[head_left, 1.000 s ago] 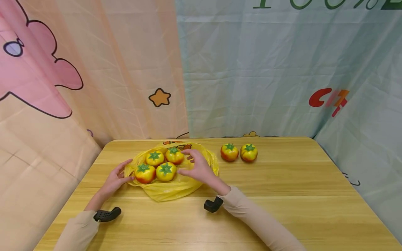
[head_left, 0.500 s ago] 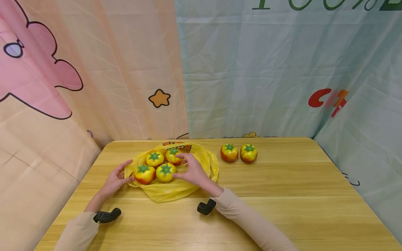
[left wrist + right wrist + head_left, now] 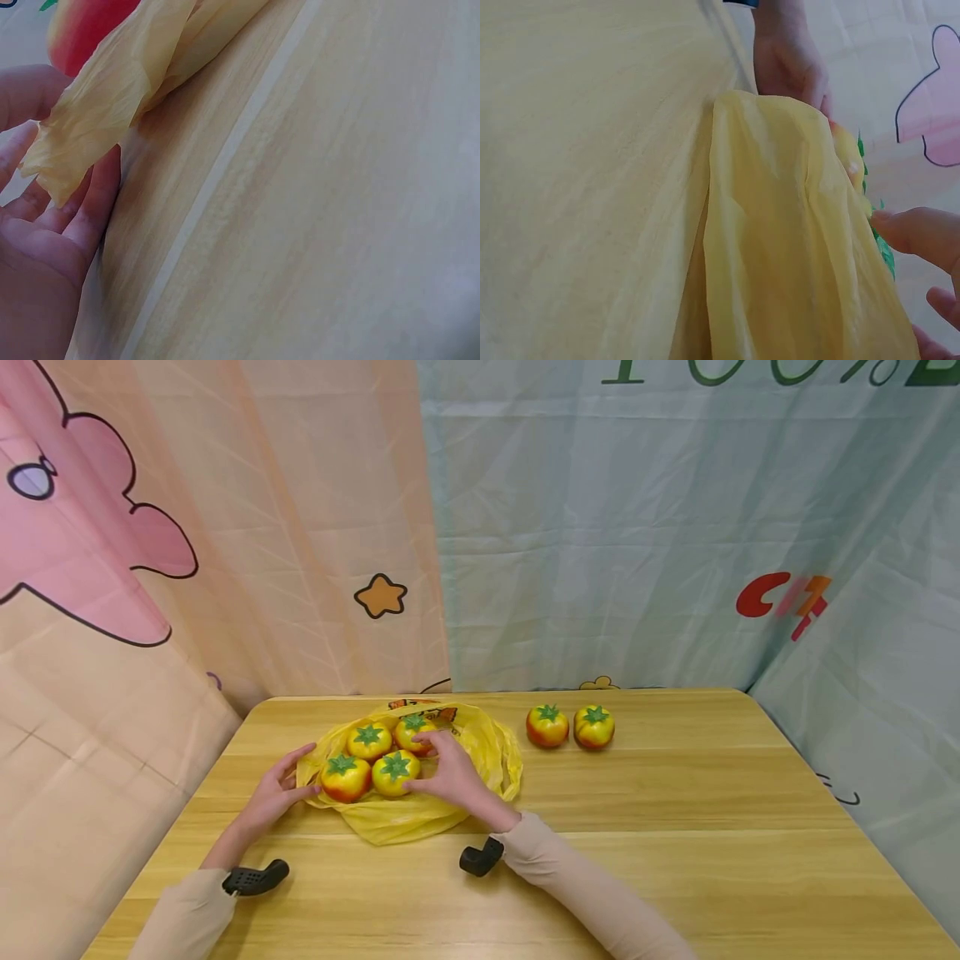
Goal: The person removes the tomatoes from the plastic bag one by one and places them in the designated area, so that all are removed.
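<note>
1. A thin, crumpled yellow plastic bag (image 3: pixel 393 823) lay spread on the pale wood-grain table (image 3: pixel 675 835), its film gathered around four fruits.
2. Within the bag's outline sat the four round, glossy yellow-and-red fruits with star-shaped green tops: near-left (image 3: pixel 347 781), near-right (image 3: pixel 393 777), far-left (image 3: pixel 368 742) and far-right (image 3: pixel 408 737).
3. The bare left hand (image 3: pixel 272 795) was at the bag's left edge, a loose flap of film lying between thumb and fingers. Its grip was spread wide, with no firm pinch to be seen.
4. The bare right hand (image 3: pixel 453 777) reached over the bag's right part, thumb by the near-right fruit and forefinger by the far-right one. Its grip stood parted, closed around neither; whether it touched them was hard to tell.
5. Two more such fruits (image 3: pixel 547 728) (image 3: pixel 594 729) stood on the table, to the right of the bag.
6. The bag looked light, limp and slippery, likely to fold or tear; a gathered rim seemed the safest hold. The fruits looked smooth and firm, probably apt to roll, best cupped around their widest sides; their weight could not be judged.
</note>
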### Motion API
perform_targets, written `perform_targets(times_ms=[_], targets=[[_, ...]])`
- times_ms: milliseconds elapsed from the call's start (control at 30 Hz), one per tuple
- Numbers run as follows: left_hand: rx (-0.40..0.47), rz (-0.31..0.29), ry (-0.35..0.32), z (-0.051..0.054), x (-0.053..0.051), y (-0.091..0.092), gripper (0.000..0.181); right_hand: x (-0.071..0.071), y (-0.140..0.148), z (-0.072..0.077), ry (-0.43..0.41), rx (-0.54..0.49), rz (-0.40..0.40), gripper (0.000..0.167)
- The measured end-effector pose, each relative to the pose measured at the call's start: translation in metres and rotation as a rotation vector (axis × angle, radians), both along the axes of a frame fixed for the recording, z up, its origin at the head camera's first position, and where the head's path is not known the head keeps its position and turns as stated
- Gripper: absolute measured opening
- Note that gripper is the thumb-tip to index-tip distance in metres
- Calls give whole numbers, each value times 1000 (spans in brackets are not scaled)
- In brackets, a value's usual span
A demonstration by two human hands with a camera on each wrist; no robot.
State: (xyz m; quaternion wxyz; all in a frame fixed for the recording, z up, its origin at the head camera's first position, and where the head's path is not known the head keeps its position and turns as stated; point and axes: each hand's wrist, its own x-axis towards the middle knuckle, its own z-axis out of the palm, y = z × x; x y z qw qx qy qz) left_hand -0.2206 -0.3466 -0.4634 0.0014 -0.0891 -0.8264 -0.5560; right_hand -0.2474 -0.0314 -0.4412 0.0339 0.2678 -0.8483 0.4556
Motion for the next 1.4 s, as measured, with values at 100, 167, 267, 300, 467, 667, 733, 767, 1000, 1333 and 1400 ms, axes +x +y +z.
perform_targets(times_ms=[100, 167, 267, 300, 467, 667, 733, 767, 1000, 1333, 1400], targets=[[5, -2, 21, -1, 0, 0, 72, 0, -2, -3, 18, 4, -1, 65], [9, -5, 28, -2, 0, 0, 72, 0, -4, -4, 26, 6, 1, 65], [20, -9, 18, -2, 0, 0, 72, 1, -6, -5, 34, 1, 5, 65], [23, -9, 13, -2, 0, 0, 73, 1, -6, -5, 30, 0, 7, 65], [30, -12, -3, -2, 0, 0, 73, 1, -9, -7, 5, -6, 15, 65], [44, -20, 5, -1, 1, 2, 72, 2, -11, -8, -7, -8, 5, 65], [47, -23, 8, 0, 1, 2, 72, 2, -11, -9, -12, -6, 3, 65], [46, -26, 10, 1, 1, 2, 72, 1, -12, -9, -13, -5, 3, 65], [35, -25, 15, 0, 1, 2, 71, 0, -14, -12, -2, 0, -8, 66], [36, -31, 15, 1, 2, 2, 71, 2, -18, -13, -39, 28, -33, 68], [32, -30, 9, 1, 2, 1, 72, 2, -19, -13, -37, 37, -39, 68]])
